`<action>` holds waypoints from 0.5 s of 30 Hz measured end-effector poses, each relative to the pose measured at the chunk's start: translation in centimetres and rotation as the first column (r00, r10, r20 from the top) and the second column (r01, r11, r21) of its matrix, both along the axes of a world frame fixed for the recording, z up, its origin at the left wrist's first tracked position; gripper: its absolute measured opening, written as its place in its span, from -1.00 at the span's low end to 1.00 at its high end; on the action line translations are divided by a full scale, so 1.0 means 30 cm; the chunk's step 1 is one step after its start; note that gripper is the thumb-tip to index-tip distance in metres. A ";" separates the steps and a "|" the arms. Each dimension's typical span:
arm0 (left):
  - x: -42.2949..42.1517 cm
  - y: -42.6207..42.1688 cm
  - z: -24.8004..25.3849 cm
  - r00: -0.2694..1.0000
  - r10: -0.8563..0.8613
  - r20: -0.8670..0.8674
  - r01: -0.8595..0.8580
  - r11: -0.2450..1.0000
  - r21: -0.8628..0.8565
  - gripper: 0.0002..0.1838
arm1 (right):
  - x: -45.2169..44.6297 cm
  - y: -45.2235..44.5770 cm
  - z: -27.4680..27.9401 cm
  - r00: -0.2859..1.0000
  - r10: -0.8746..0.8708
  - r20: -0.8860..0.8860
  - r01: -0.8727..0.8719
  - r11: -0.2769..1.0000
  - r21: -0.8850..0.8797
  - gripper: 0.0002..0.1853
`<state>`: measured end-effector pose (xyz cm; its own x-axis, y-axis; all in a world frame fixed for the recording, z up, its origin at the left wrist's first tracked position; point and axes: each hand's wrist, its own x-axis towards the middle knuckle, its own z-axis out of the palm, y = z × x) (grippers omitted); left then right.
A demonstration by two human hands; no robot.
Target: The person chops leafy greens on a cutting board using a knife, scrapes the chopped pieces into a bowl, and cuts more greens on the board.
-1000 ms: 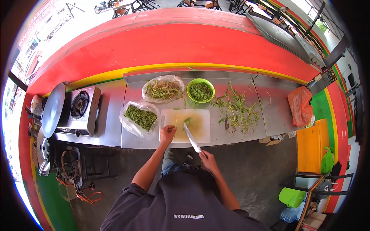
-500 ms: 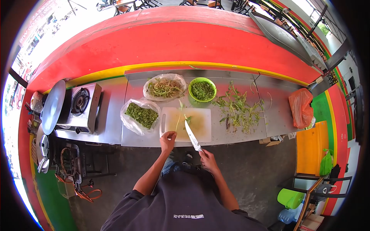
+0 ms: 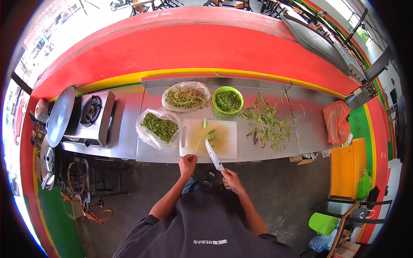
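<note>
My left hand (image 3: 188, 164) pinches the lower end of a thin green stem (image 3: 200, 139) at the front edge of the white cutting board (image 3: 228, 148). The stem's leafy tip points away from me over the board. In my right hand (image 3: 231, 178) is a knife (image 3: 213, 155), its blade slanting up and left over the board. Cut green leaves (image 3: 211, 134) lie near the blade's tip. Behind the board stands a green bowl (image 3: 228, 99) of chopped greens. Loose leafy stalks (image 3: 269, 122) are spread to the right.
Left of the board is a plastic bag of chopped greens (image 3: 159, 127); behind it, another bag holds stems (image 3: 186, 97). A gas stove (image 3: 92, 116) and a large pan (image 3: 61, 117) are at the far left. An orange bag (image 3: 336, 122) lies at the right end.
My left hand has moved toward me, drawing the stem down over the board. The knife stays in my right hand, nearly in the same place. The view has shifted slightly.
</note>
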<state>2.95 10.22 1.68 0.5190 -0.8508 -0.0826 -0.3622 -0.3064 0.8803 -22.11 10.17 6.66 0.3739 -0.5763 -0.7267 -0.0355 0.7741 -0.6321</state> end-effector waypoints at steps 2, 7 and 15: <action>-0.002 0.000 -0.001 1.000 0.003 0.002 -0.003 1.000 -0.015 -0.77 | -0.012 0.003 0.004 1.000 0.000 -0.017 0.000 1.000 0.016 -0.62; -0.010 0.007 -0.004 0.999 -0.035 0.037 0.035 0.999 0.019 -0.78 | -0.041 0.014 0.026 0.998 0.050 -0.046 -0.051 0.999 -0.017 -0.63; -0.024 0.012 -0.017 0.999 -0.047 0.012 0.047 0.999 0.014 -0.78 | -0.027 0.004 -0.013 0.998 0.030 0.050 -0.030 1.000 0.001 -0.64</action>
